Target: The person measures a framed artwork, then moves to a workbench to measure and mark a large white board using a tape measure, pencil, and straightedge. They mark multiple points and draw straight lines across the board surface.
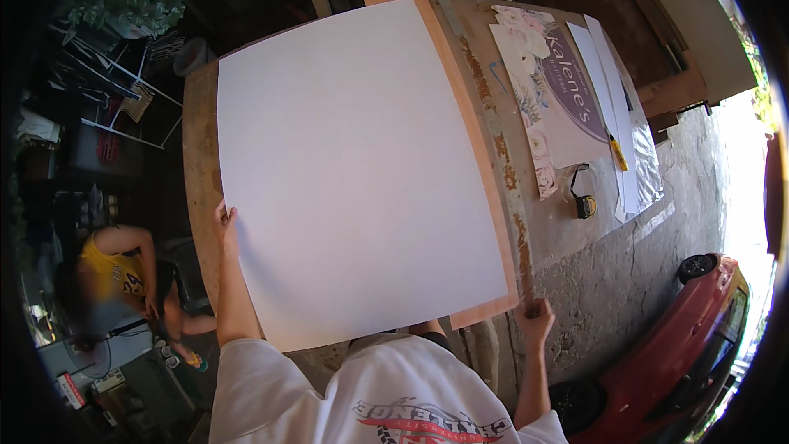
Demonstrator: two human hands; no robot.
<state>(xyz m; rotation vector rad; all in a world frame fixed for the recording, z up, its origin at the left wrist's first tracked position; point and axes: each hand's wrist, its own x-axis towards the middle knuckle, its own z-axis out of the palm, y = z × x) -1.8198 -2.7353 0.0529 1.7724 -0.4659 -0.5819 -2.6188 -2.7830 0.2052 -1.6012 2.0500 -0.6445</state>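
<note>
A large white sheet (pixel 353 164) spreads over a brown-orange board (pixel 485 311) that shows along its right side and at the near right corner. My left hand (pixel 226 226) is closed on the sheet's left edge, thumb and fingers bent at the rim. At the table's near right, my right hand (pixel 537 321) is closed in a fist just past the near end of a long, worn strip with rusty patches (pixel 508 171). What lies inside that fist, if anything, is hidden.
On the table's right are a floral printed panel (pixel 567 136), white cut strips (pixel 620 107), a yellow utility knife (pixel 618 153) and a tape measure (pixel 584 205). A red car (pixel 670 345) stands right; a seated person in yellow (pixel 123 275) is left, near a white metal rack (pixel 123 130).
</note>
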